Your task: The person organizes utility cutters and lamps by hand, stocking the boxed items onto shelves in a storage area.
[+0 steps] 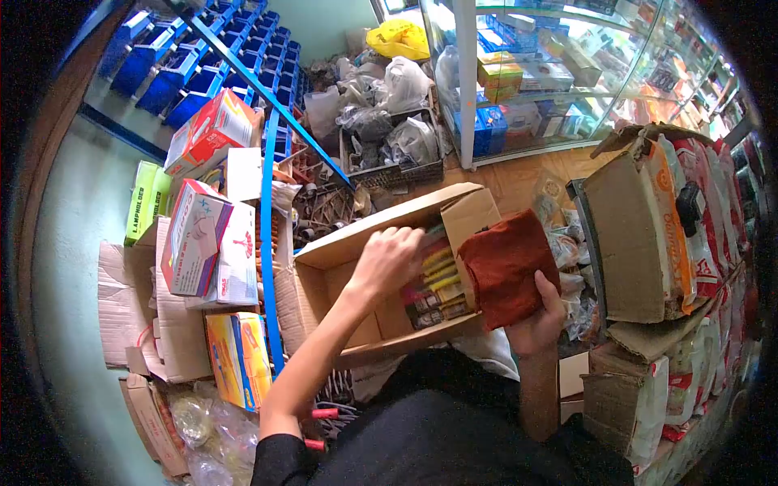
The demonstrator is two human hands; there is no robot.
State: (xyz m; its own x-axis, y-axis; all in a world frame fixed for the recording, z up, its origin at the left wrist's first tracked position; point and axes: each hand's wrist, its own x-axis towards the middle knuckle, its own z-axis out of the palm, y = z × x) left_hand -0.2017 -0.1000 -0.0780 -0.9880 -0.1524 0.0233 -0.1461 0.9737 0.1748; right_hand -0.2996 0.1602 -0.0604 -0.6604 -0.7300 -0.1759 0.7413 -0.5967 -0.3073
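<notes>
In front of me stands an open cardboard box (318,312). Several small packets (442,279) with yellow, pink and dark labels fill its right end, while bare cardboard shows on the left. My left hand (391,257) is closed with curled fingers above the box, beside the packets. Whatever it grips, if anything, is hidden by the hand. At the box's right end my right hand (539,317) holds a folded reddish-brown cloth (506,267), thumb on top. The cloth covers part of the box's right flap (472,215).
Blue shelf uprights (269,202) and stacked product boxes (197,235) stand at left. A black crate (405,174) with plastic bags lies beyond the box. A glass cabinet (551,81) is at back right, with torn cartons (628,235) of packaged goods on the right.
</notes>
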